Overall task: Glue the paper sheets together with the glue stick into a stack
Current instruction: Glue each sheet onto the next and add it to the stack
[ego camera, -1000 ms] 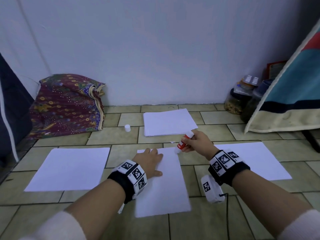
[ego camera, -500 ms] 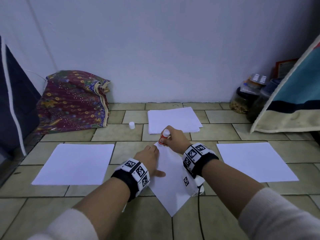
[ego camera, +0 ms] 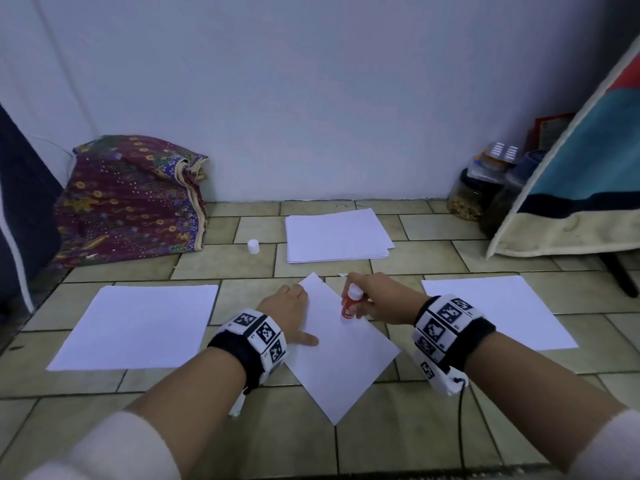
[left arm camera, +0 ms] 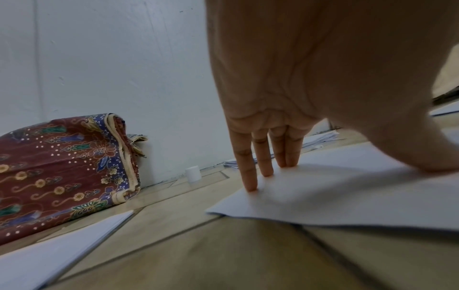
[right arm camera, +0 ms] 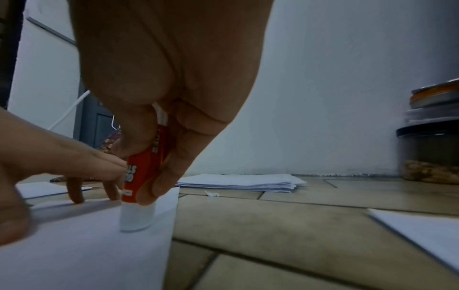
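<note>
On the tiled floor (ego camera: 221,261) four lots of paper lie around the person: a pile (ego camera: 336,239) near the wall, a sheet to the left (ego camera: 138,327), a sheet to the right (ego camera: 502,310), and between the forearms the turned sheet (ego camera: 343,358) now being glued. That middle sheet sits as a diamond, its long axis running from the far corner near the left fingertips down and right toward the person, so one corner points almost straight back at them.

The left hand (ego camera: 289,311) lies on the sheet's left part, fingers straight and spread, tips pressing the paper near its edge, as the left wrist view shows (left arm camera: 250,184); it holds nothing and serves as a clamp. The right hand (ego camera: 379,301) is curled around the glue stick (ego camera: 349,304), thumb and fingers pinching the red barrel (right arm camera: 143,172). The stick stands nearly upright, tip down, and its white end touches the paper just inside the sheet's upper right edge.

My reading is that the coming stroke should run along that long axis, down and toward the person, away from the pinning hand. The right hand is the nearer one to the bare lower half of the sheet. A small white cap (ego camera: 253,246) stands well apart, left of the pile.
</note>
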